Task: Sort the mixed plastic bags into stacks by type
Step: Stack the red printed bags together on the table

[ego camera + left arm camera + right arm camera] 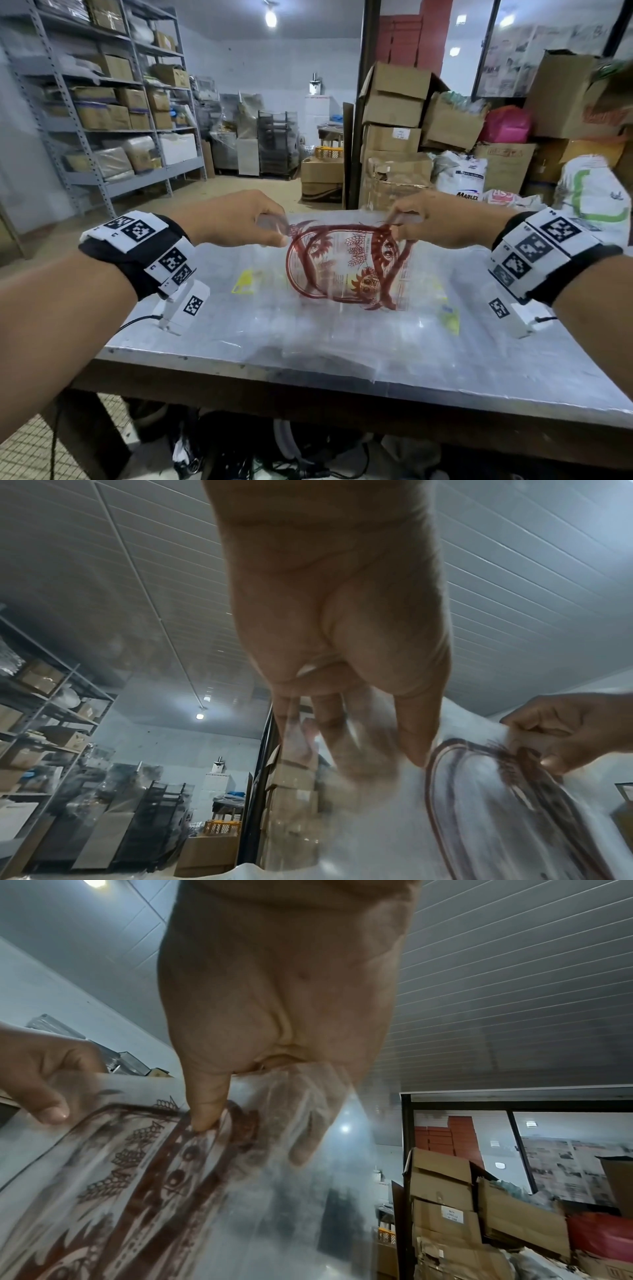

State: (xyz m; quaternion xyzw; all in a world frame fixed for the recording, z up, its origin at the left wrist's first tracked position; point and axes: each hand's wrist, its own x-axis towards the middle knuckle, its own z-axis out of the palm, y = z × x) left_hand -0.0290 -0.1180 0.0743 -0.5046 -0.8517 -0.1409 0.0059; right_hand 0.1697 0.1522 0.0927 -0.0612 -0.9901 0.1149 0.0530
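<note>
A clear bag (346, 263) printed with a red design hangs in the air above the middle of a metal table (513, 370), held up by its top edge. The left hand (236, 219) pinches the top left corner; the right hand (435, 219) pinches the top right. More clear bags (274, 329) lie flat beneath, reaching the table's near edge. Bare tabletop shows at the right. Boxes (394, 99) and shelves (102, 102) stand well behind.

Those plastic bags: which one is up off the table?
The clear bag with the red-brown print, pinched by the left hand and right hand. The bags with yellow print lie flat on the table.
</note>
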